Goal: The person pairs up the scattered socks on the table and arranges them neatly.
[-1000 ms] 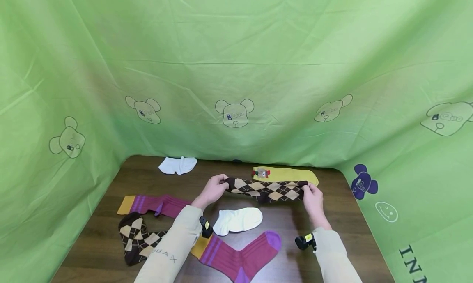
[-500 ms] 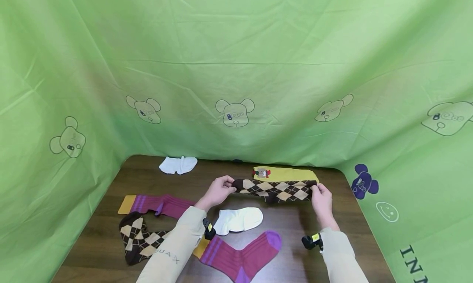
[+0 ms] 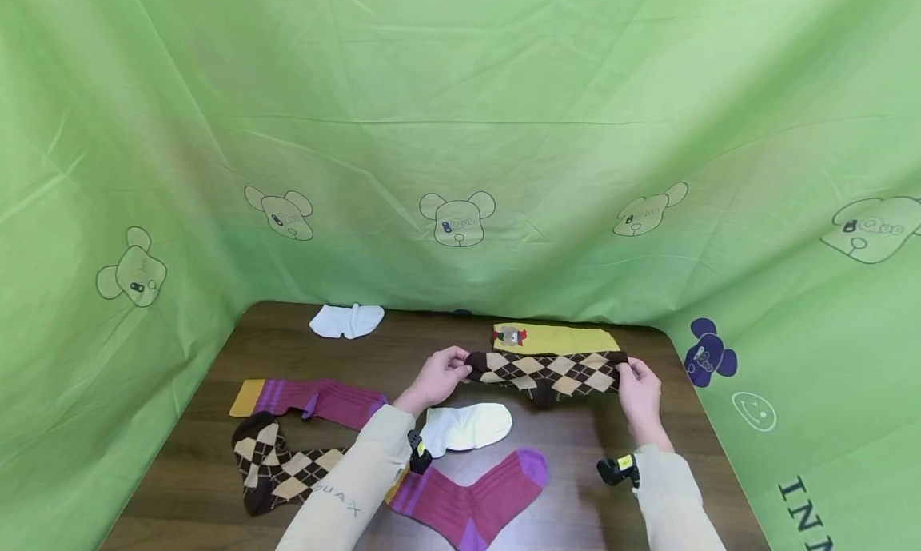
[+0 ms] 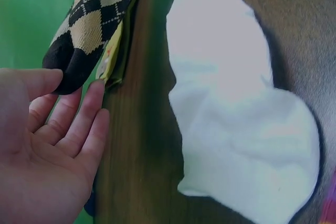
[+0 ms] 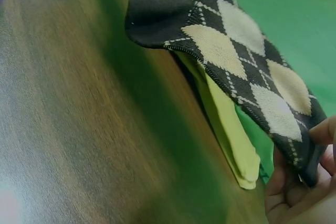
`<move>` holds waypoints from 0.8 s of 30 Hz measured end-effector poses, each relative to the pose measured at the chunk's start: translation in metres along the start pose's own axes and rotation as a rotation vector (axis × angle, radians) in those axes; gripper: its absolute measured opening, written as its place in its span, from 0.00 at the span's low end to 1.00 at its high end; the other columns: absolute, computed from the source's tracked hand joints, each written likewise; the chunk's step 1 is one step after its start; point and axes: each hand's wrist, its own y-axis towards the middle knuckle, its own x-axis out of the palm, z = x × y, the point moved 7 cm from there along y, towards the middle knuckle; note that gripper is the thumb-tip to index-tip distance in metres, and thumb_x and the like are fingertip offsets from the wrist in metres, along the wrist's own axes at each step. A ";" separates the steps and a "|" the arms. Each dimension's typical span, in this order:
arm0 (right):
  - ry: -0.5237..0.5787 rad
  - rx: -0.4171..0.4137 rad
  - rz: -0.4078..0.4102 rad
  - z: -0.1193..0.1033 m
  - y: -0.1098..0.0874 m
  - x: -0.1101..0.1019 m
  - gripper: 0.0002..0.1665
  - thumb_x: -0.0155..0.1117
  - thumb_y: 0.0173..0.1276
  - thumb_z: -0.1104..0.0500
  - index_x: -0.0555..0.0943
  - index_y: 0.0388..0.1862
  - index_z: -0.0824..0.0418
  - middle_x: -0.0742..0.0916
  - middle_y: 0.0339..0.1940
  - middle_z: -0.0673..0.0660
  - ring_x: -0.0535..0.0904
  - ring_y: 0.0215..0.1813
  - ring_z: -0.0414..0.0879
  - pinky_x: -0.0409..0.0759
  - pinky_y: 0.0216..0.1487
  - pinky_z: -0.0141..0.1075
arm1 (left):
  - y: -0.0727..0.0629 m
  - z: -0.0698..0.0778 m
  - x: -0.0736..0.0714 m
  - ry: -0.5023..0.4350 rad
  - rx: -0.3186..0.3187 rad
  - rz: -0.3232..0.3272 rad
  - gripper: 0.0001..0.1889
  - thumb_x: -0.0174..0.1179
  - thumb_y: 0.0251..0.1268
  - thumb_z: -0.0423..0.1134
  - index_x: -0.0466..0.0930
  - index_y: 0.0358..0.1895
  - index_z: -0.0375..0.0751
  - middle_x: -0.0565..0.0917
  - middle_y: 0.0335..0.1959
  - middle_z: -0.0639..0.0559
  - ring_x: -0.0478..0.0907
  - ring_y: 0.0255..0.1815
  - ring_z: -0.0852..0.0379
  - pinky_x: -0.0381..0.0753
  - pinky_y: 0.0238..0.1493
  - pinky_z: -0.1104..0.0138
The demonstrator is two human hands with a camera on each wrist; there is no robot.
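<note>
Stretched between both hands is a dark brown argyle sock [image 3: 547, 373] with tan and cream diamonds, raised above the table. My left hand [image 3: 437, 379] pinches its dark toe between thumb and fingers, as the left wrist view shows closely. At the other end, my right hand [image 3: 639, 391] pinches the cuff. Just behind the held sock lies a yellow sock [image 3: 561, 339] with a small animal figure, partly covered in the wrist views. A white sock [image 4: 226, 103] lies on the table below the left hand.
On the wooden table [image 3: 576, 487], a matching argyle sock [image 3: 281, 471] lies at the left. Two magenta socks with yellow cuffs, one at the left [image 3: 316, 397] and one in front [image 3: 475, 495], lie flat. Another white sock [image 3: 347, 321] sits at the back. Green curtain [image 3: 460, 151] surrounds the table.
Both hands have moved to the right, carrying the argyle sock with them. It stays stretched between them, and its dark heel hangs a little lower. The socks on the table stay put.
</note>
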 end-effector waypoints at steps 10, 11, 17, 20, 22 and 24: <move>0.013 0.058 0.012 0.017 0.004 -0.013 0.18 0.59 0.75 0.61 0.80 0.55 0.73 0.87 0.34 0.44 0.76 0.33 0.26 0.72 0.40 0.23 | 0.002 -0.002 0.020 0.039 -0.016 -0.026 0.08 0.60 0.71 0.26 0.82 0.48 0.29 0.87 0.35 0.43 0.86 0.37 0.40 0.84 0.39 0.60; 0.009 0.061 0.012 0.018 0.004 -0.014 0.18 0.59 0.75 0.60 0.79 0.56 0.73 0.87 0.34 0.42 0.76 0.33 0.26 0.72 0.40 0.23 | 0.002 -0.002 0.022 0.046 -0.016 -0.026 0.08 0.60 0.70 0.26 0.82 0.48 0.30 0.87 0.35 0.43 0.86 0.36 0.41 0.83 0.37 0.63; -0.023 0.074 0.024 0.022 0.006 -0.020 0.21 0.59 0.76 0.59 0.78 0.59 0.73 0.88 0.39 0.46 0.74 0.33 0.24 0.72 0.43 0.23 | 0.000 -0.002 0.029 0.077 -0.040 -0.006 0.07 0.62 0.69 0.27 0.83 0.47 0.30 0.87 0.32 0.43 0.86 0.34 0.42 0.80 0.34 0.68; -0.028 0.093 0.032 0.025 0.006 -0.022 0.22 0.60 0.76 0.58 0.75 0.59 0.73 0.88 0.43 0.55 0.74 0.32 0.25 0.72 0.40 0.24 | 0.000 -0.006 0.034 0.089 -0.058 0.007 0.07 0.61 0.70 0.28 0.81 0.48 0.32 0.87 0.30 0.45 0.86 0.33 0.44 0.79 0.34 0.66; -0.027 0.109 0.038 0.028 0.006 -0.023 0.20 0.61 0.76 0.58 0.73 0.57 0.72 0.87 0.42 0.59 0.74 0.30 0.28 0.73 0.36 0.26 | 0.001 -0.009 0.036 0.090 -0.072 0.015 0.07 0.61 0.71 0.28 0.78 0.48 0.34 0.86 0.30 0.45 0.86 0.33 0.45 0.79 0.33 0.65; -0.010 0.125 0.048 0.031 0.006 -0.024 0.16 0.61 0.75 0.60 0.71 0.52 0.70 0.83 0.35 0.52 0.74 0.27 0.33 0.73 0.29 0.27 | 0.000 -0.010 0.039 0.086 -0.086 0.022 0.06 0.60 0.71 0.27 0.75 0.46 0.36 0.85 0.30 0.45 0.86 0.34 0.43 0.78 0.30 0.66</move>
